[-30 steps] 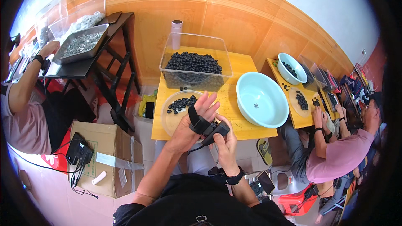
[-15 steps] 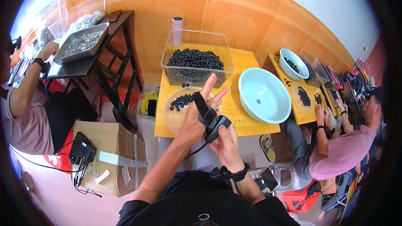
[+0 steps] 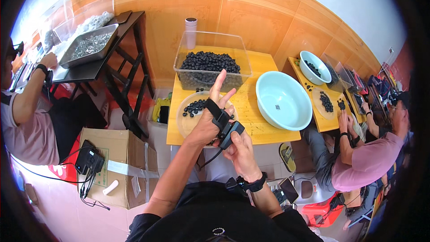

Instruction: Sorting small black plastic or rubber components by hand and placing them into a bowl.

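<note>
A black strap [image 3: 218,115] runs around the palm of my left hand [image 3: 205,127], whose fingers point away from me, spread and stretched out. On that strap sits a small black boxy device [image 3: 232,134] with a cable hanging from it. My right hand [image 3: 242,154] grips the device from the near right side, its thumb lying against it. Both hands are over the near edge of the yellow table [image 3: 268,138]. Beneath the left hand is a round shallow plate [image 3: 181,123] with dark round pieces [image 3: 195,106], partly hidden by that hand.
Behind the plate stands a clear bin [image 3: 244,74] of dark round pieces, a lilac bottle [image 3: 191,33] beyond it. A light-blue basin [image 3: 286,85] is on the right. A cardboard box [image 3: 141,166] stands at left. People sit left [image 3: 31,125] and right [image 3: 365,161].
My left hand has turned slightly, its fingers shifting a little left and spreading. The device has tilted a little with it; my right hand stays on the device.
</note>
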